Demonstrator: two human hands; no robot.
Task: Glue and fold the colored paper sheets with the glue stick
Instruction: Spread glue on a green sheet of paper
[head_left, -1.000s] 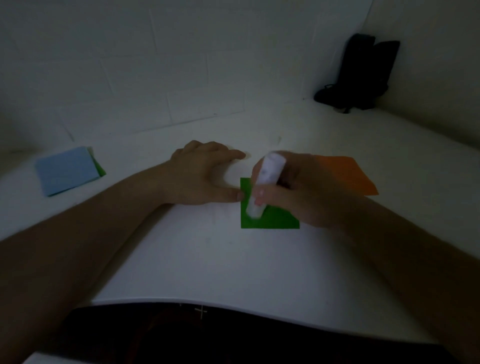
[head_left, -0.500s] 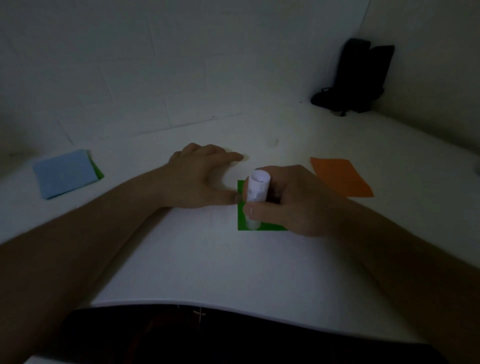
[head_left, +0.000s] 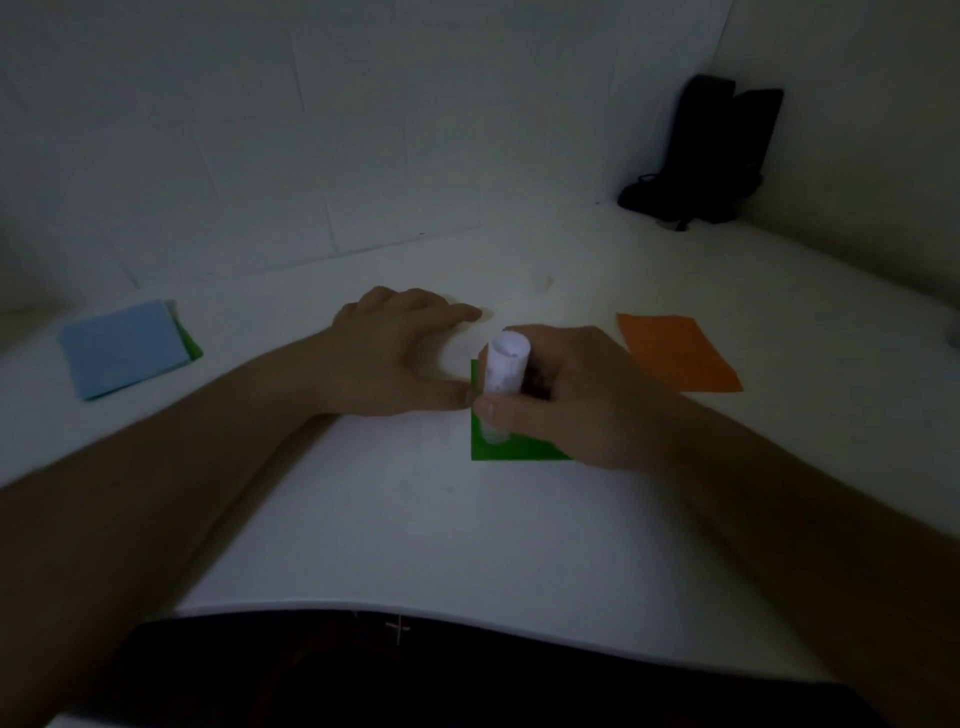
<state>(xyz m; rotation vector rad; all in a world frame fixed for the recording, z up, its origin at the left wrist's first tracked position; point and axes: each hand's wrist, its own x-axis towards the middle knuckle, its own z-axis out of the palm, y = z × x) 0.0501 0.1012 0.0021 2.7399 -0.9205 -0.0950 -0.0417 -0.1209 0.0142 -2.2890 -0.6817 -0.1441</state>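
White table (head_left: 415, 519), orange sheet (head_left: 675, 353) beside.

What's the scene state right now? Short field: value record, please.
surface: white table
right hand: grips glue stick, its lower end on the green sheet
left hand: fingers spread on the table, thumb at the green sheet's left edge
orange sheet: flat, right of the hands, untouched
blue sheet: far left, lying on another green sheet
back corner: dark object, unclear what
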